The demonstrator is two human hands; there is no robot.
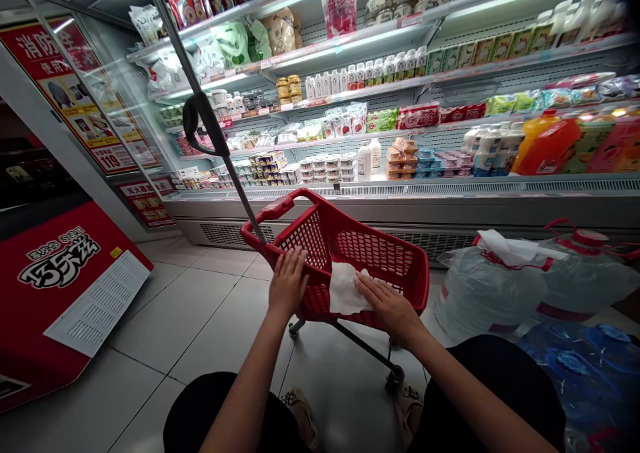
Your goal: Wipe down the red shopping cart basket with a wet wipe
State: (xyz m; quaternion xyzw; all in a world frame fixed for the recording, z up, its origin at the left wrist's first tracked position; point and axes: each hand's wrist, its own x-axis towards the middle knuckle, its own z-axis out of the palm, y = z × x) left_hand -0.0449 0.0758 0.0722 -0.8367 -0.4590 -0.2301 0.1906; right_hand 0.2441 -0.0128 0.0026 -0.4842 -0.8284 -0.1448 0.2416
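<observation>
A red plastic shopping cart [377,251] with lattice walls stands on the floor in front of my knees. My left hand [289,283] is closed over its near rim, close to the handle end, with the fingertips reaching over the edge. On the near side wall lies a white cloth [344,291], draped from the rim downward. My right hand [393,306] holds this cloth against the wall, its fingers close together and pressed on the cloth's right part. Through the lattice, the basket's inside shows only partly. A grey metal pole [239,189] with a black grip rises from the handle.
A refrigerated display case [310,207] with stocked shelves runs behind the cart. Large water bottles [493,289] and blue-capped jugs [575,366] stand at my right. To the left is a red freezer cabinet [65,293]. Grey floor tiles [200,313] lie between.
</observation>
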